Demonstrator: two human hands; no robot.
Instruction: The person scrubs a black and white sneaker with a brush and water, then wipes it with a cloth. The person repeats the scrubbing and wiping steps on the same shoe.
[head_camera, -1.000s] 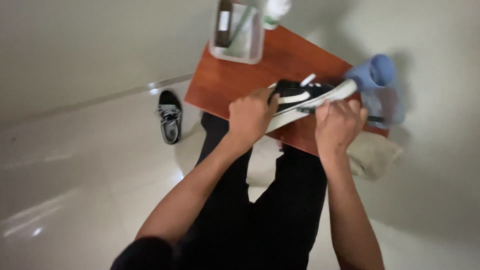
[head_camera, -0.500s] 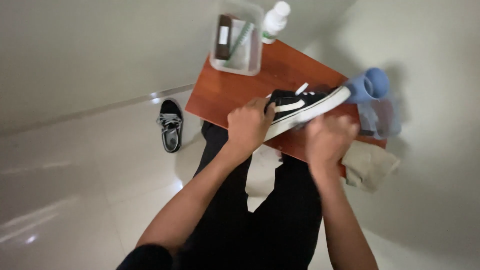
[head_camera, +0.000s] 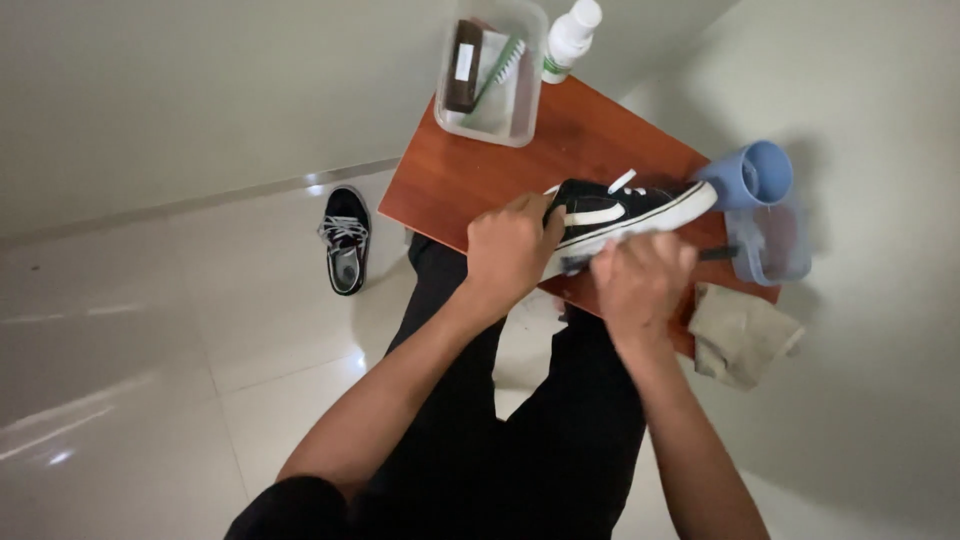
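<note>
Since the earlier frame the right hand (head_camera: 640, 285) has slid back along the sole's near edge, fingers curled around a dark-handled brush (head_camera: 715, 254). At its 9 o'clock the left hand (head_camera: 510, 250) grips the heel of the black sneaker (head_camera: 625, 208) on the wooden table (head_camera: 470, 180). Sole-scrubbing looks underway; further strokes want firm bracing. Two sneakers counted: the second sneaker (head_camera: 345, 240) lies on the floor.

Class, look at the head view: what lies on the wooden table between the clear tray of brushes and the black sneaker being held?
Nothing: in the head view, bare red-brown table separates the clear tray from the black sneaker.
</note>
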